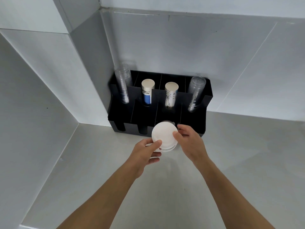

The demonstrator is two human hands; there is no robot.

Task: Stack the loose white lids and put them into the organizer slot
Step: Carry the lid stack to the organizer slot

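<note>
White lids (164, 134), round, smooth plastic discs with raised rims, sit in a short stack held in the air just in front of the black organizer (191, 123), level with its third front slot from the left. The left hand (145, 152) grips the stack at its near left edge, thumb on the top lid and fingers curled underneath. The right hand (189, 139) pinches the right edge, thumb on top and fingers wrapped around the far side. The lower lids are fanned slightly out of line at the near edge.

Something clear and round shows behind the top of the stack, inside that slot; what it is cannot be told.

The organizer is a matte black box with flat dividers, set in the far corner of the grey counter (165, 187) against the pale panelled wall (214, 55). Its rear compartments hold four leaning tubes: a stack of ribbed clear plastic cups (123, 86) at the left end, a paper cup stack with a blue band (147, 94), a paper cup stack with dark printed drawings (170, 95), and another clear cup stack (196, 93) at the right end. The counter surface is smooth and dull.
</note>
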